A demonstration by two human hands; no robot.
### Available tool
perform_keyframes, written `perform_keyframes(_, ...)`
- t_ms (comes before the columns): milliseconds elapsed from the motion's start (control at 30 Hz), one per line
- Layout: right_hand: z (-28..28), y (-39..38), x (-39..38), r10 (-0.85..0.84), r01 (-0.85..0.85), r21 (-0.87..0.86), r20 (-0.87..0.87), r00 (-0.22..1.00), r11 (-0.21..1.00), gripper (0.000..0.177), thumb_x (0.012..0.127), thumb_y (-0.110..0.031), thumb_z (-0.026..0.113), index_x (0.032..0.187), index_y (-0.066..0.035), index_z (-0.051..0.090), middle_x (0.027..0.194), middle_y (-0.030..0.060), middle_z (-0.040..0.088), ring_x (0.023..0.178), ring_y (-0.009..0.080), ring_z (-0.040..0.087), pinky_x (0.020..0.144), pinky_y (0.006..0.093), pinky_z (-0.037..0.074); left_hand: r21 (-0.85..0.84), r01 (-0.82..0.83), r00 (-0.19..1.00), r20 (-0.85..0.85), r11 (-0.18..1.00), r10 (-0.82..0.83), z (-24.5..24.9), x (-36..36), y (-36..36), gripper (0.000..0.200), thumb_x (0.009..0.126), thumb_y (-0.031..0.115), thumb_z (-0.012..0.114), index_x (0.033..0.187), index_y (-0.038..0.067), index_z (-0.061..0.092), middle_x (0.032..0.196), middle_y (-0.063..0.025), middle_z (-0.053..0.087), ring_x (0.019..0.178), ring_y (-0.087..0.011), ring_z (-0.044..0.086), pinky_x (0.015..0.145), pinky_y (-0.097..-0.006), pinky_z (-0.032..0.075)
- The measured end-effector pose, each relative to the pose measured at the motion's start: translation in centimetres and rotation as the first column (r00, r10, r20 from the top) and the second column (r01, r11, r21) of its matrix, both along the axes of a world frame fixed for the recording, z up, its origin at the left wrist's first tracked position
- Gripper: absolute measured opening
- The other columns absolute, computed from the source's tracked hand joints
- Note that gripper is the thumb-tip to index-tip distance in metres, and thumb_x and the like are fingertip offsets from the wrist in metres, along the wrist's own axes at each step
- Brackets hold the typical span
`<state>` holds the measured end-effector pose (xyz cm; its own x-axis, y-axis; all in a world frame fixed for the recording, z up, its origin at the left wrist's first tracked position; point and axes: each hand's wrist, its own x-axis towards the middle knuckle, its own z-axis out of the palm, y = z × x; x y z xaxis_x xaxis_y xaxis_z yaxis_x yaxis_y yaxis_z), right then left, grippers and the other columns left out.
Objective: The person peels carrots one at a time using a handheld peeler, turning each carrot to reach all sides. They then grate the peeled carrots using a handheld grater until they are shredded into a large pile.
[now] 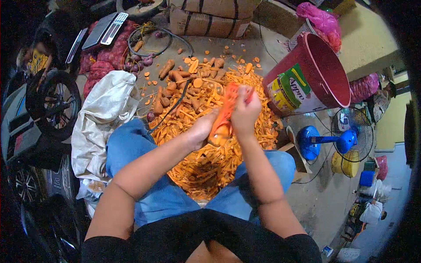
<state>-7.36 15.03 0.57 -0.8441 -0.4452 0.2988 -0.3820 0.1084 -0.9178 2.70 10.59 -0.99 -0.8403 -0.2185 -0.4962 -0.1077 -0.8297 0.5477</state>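
Note:
My left hand point(202, 130) is closed round the lower part of an orange vegetable point(221, 132), whose cut end faces me. Above it, my right hand point(245, 109) grips an orange-red slotted tool point(229, 105) that lies along the vegetable. Motion blurs the tool's upper end. Both hands are over a large heap of orange peelings point(206, 164) between my knees. Whole brown-orange roots point(188, 94) lie at the heap's far left side, with a few cut slices around them.
A tilted maroon bucket point(280, 72) stands right of the heap, with a blue fan point(309, 142) nearer me. At left are a white sack point(98, 118) and a motorcycle wheel point(57, 105). Red net bags, a scale point(105, 30) and cardboard bales point(206, 24) stand beyond.

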Motion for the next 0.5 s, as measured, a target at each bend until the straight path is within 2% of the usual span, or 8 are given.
perform_keyframes(33, 0.0, 0.1, -1.7, -0.115, 0.126, 0.075, -0.129, 0.985, 0.989, 0.020, 0.081, -0.018, 0.043, 0.069, -0.001, 0.047, 0.060, -0.0016, 0.045, 0.055, 0.0060, 0.037, 0.048, 0.0234, 0.033, -0.159, 0.101, 0.994, 0.048, 0.982, -0.095, 0.2, 0.0, 0.0, 0.039, 0.085, 0.034, 0.021, 0.102, 0.007, 0.043, 0.088, -0.0051, 0.053, 0.073, -0.0115, 0.052, 0.063, -0.0248, 0.043)
perform_keyframes(67, -0.6, -0.3, -4.3, -0.164, 0.153, -0.127, -0.086, 0.983, 0.980, 0.020, 0.080, -0.017, 0.044, 0.071, -0.001, 0.048, 0.059, 0.0021, 0.048, 0.053, 0.0088, 0.041, 0.049, 0.0241, 0.035, -0.310, 0.207, 0.977, 0.109, 0.928, -0.181, 0.3, 0.0, 0.0, 0.039, 0.086, 0.034, 0.021, 0.102, 0.006, 0.043, 0.087, -0.0051, 0.053, 0.073, -0.0116, 0.052, 0.064, -0.0248, 0.042)
perform_keyframes(133, -1.2, 0.6, -7.4, -0.208, 0.185, -0.323, -0.037, 0.978, 0.928, 0.019, 0.080, -0.017, 0.044, 0.072, 0.000, 0.050, 0.059, 0.0059, 0.051, 0.051, 0.0115, 0.045, 0.049, 0.0249, 0.037, -0.242, 0.194, 0.980, 0.000, 0.951, -0.200, -0.1, -0.3, 0.6, 0.040, 0.086, 0.034, 0.021, 0.102, 0.006, 0.043, 0.084, -0.0052, 0.053, 0.070, -0.0122, 0.052, 0.064, -0.0255, 0.042)
perform_keyframes(233, -0.2, 1.3, -7.5, -0.424, 0.445, -0.121, 0.164, 0.891, 0.888, 0.018, 0.080, -0.016, 0.044, 0.075, 0.001, 0.050, 0.063, 0.0049, 0.053, 0.056, 0.0109, 0.048, 0.054, 0.0230, 0.039, -0.134, 0.174, 0.985, 0.037, 0.976, -0.170, 0.0, -0.1, 0.3, 0.039, 0.086, 0.034, 0.021, 0.102, 0.006, 0.043, 0.079, -0.0058, 0.052, 0.066, -0.0130, 0.051, 0.061, -0.0255, 0.043)
perform_keyframes(300, 0.6, 0.9, -5.4, -0.181, 0.255, -0.334, 0.237, 0.955, 0.907, 0.018, 0.080, -0.016, 0.044, 0.076, 0.002, 0.049, 0.064, 0.0042, 0.053, 0.058, 0.0107, 0.048, 0.054, 0.0230, 0.039, -0.069, 0.162, 0.986, 0.046, 0.984, -0.159, -0.8, -0.2, -0.3, 0.039, 0.085, 0.033, 0.021, 0.105, 0.006, 0.041, 0.089, -0.0069, 0.051, 0.076, -0.0149, 0.051, 0.068, -0.0277, 0.042)
perform_keyframes(367, -0.4, 0.1, -3.2, 0.025, -0.021, -0.316, 0.006, 1.000, 0.948, 0.018, 0.081, -0.017, 0.044, 0.074, -0.001, 0.050, 0.064, 0.0021, 0.049, 0.057, 0.0090, 0.046, 0.053, 0.0224, 0.038, 0.041, 0.103, 0.994, 0.033, 0.994, -0.104, -2.5, -0.5, -0.6, 0.038, 0.085, 0.033, 0.024, 0.104, 0.006, 0.043, 0.094, -0.0067, 0.053, 0.081, -0.0167, 0.053, 0.071, -0.0303, 0.044)
perform_keyframes(433, 0.3, 0.3, 0.7, 0.059, -0.051, 0.070, -0.120, 0.991, 0.996, 0.019, 0.080, -0.018, 0.045, 0.077, 0.000, 0.051, 0.064, 0.0042, 0.051, 0.058, 0.0109, 0.047, 0.055, 0.0245, 0.039, -0.018, 0.095, 0.995, 0.001, 0.995, -0.095, -2.2, -0.6, -0.6, 0.038, 0.085, 0.033, 0.025, 0.104, 0.007, 0.043, 0.092, -0.0056, 0.054, 0.078, -0.0157, 0.054, 0.069, -0.0299, 0.044)
perform_keyframes(500, 0.3, 0.1, 0.4, 0.032, -0.020, 0.110, -0.112, 0.993, 0.994, 0.019, 0.080, -0.018, 0.045, 0.078, 0.000, 0.050, 0.066, 0.0055, 0.052, 0.060, 0.0116, 0.048, 0.056, 0.0254, 0.039, -0.103, 0.236, 0.971, -0.006, 0.966, -0.237, -0.7, 0.1, -0.8, 0.035, 0.084, 0.033, 0.029, 0.104, 0.008, 0.044, 0.087, -0.0024, 0.055, 0.073, -0.0117, 0.054, 0.065, -0.0269, 0.044)
